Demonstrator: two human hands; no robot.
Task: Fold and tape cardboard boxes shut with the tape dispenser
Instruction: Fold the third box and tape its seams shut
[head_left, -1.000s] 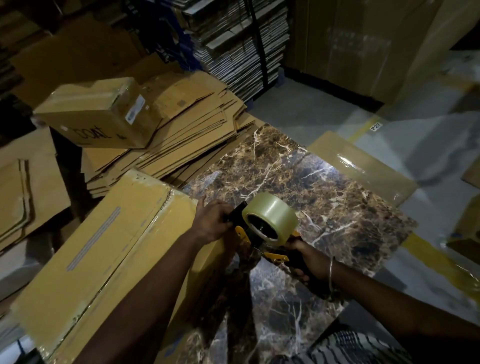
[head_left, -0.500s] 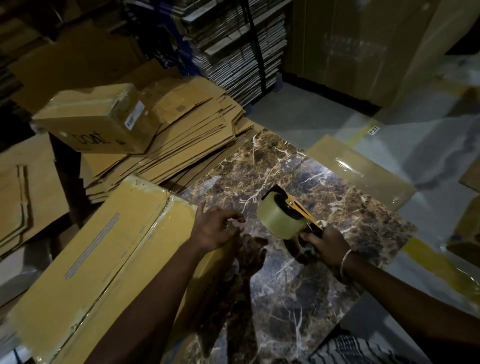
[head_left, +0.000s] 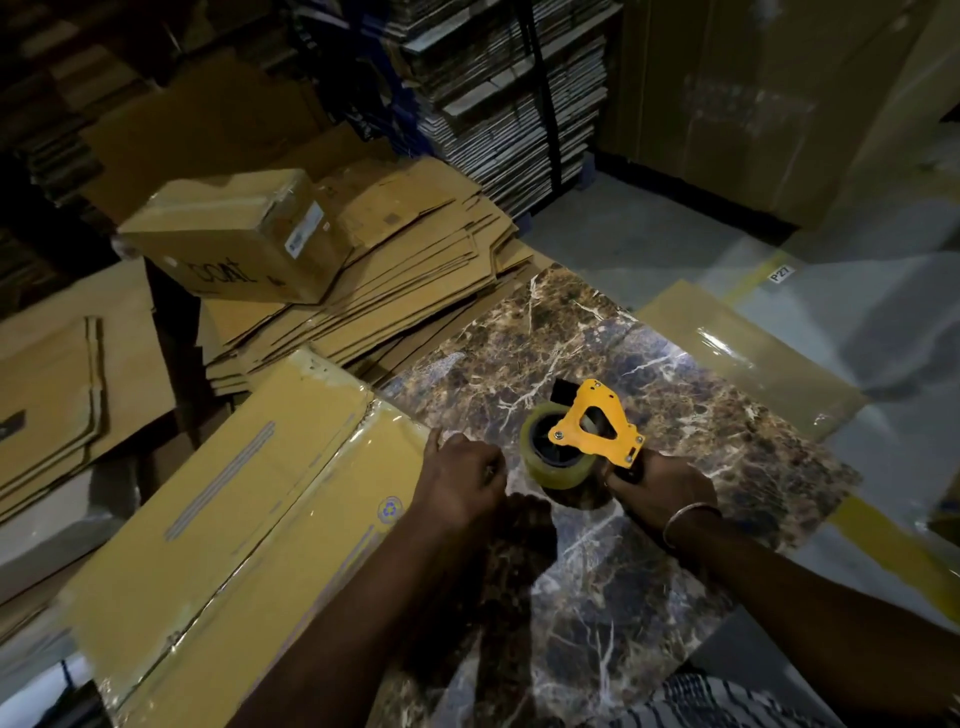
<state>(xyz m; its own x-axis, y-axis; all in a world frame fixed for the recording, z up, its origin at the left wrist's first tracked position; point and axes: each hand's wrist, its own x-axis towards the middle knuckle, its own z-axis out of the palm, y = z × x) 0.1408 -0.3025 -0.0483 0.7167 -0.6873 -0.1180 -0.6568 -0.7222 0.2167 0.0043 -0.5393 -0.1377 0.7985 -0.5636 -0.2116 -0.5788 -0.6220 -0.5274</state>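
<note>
I note the right hand (head_left: 662, 486) clenched round the handle of the yellow tape dispenser (head_left: 592, 428), which stands on the marble-patterned desk (head_left: 727, 426) near its middle, roll of clear tape (head_left: 556, 457) facing the left hand. The left hand (head_left: 460, 480) has its fingers curled at the right edge of the long flat cardboard box (head_left: 234, 509); whether that grip pinches a tape end or the box edge, I cannot tell.

The box lies along the desk's left edge and overhangs it toward the near left corner, clear tape glinting along its centre seam. Behind it, at the far left corner, a fanned stack of flattened cartons (head_left: 415, 270) presses against the desk edge, a sealed small carton (head_left: 234, 239) sitting tilted on top.

Open desk surface lies beyond the dispenser toward the far right corner and in front of the hands toward the near edge. A flat cardboard sheet (head_left: 743, 353) borders the far right edge, grey floor (head_left: 649, 234) beyond.
</note>
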